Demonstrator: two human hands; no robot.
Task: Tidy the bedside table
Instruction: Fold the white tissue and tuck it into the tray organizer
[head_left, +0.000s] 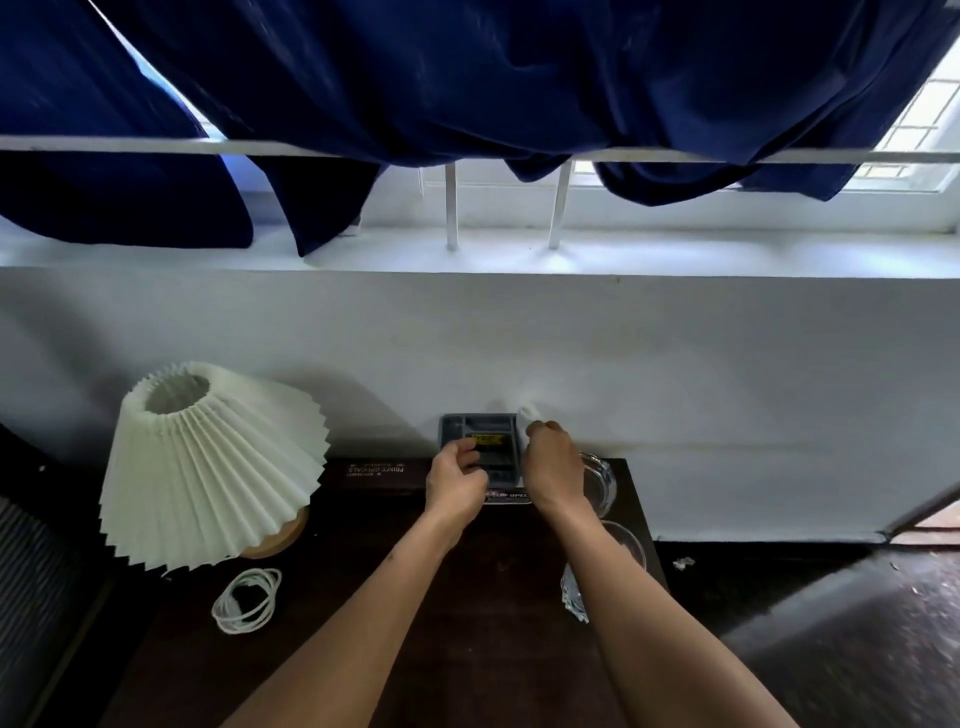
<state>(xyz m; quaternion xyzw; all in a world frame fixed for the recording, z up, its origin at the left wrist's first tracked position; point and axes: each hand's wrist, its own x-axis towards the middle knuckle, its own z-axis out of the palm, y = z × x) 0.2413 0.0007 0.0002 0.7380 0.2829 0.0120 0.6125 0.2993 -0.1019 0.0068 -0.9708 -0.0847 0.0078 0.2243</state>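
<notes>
Two hands are working at the back of the table (395, 597) in the head view. I am seeing my left hand (453, 480) curled, fingertips pinching the left edge of a grey tray (480, 423) leaning against the wall. My right hand (551, 470) is closing in a fist around something white (527, 413) beside the tray's right edge; I cannot tell what. A lamp (208, 462) is standing left, a white cable (247, 600) lying coiled near it, glass bowls (597, 480) sitting right.
</notes>
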